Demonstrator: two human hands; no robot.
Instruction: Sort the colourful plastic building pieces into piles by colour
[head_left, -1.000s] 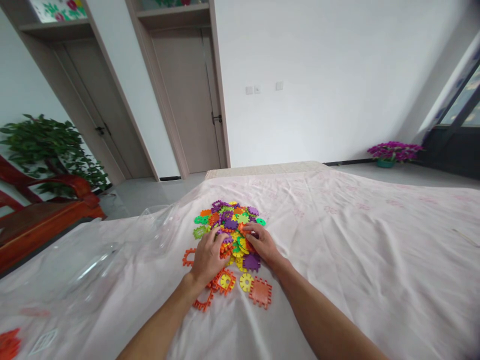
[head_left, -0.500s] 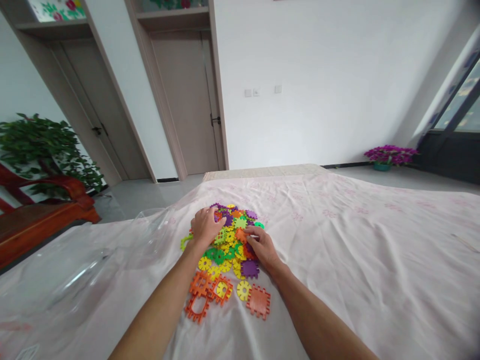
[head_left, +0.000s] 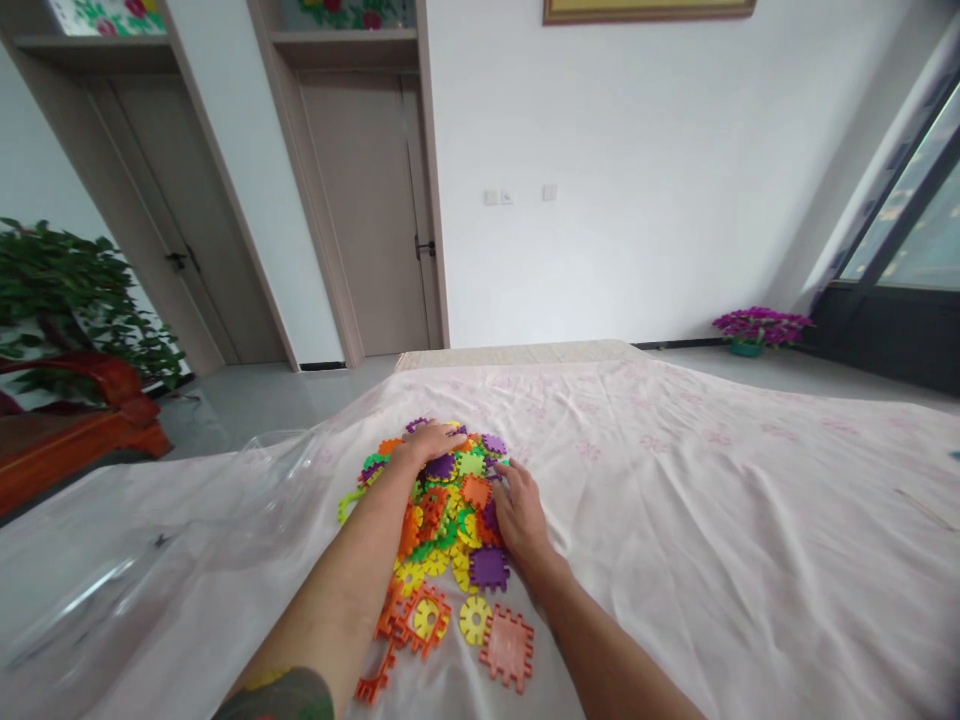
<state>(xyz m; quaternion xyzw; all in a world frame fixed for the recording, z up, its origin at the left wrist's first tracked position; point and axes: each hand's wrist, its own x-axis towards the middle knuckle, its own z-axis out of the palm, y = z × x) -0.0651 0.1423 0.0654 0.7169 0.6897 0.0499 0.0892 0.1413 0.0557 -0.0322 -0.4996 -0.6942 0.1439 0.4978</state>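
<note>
A pile of plastic interlocking pieces in yellow, green, orange and purple lies on the pink-white cloth. My left hand [head_left: 429, 441] reaches across the far part of the pile, palm down, with its fingers stretched out over the pieces. Along the pile's right edge rests my right hand [head_left: 523, 508], fingers extended and touching the edge pieces. Between the hands lie an orange square piece [head_left: 476, 490], a light green square [head_left: 471, 464] and a red-orange piece [head_left: 433, 510]. A purple square [head_left: 489, 568] sits at the near right of the pile.
Nearer me lie a salmon square piece [head_left: 508, 646], a yellow notched disc [head_left: 475, 620] and joined orange frames [head_left: 426, 615]. A clear plastic bag [head_left: 150, 560] spreads over the cloth [head_left: 720, 560] at left. A wooden armchair [head_left: 112, 410] stands beyond it.
My left hand has moved farther over the pile's far side, its fingers flatter. My right hand has left the orange square for the right edge. The view has tilted up slightly.
</note>
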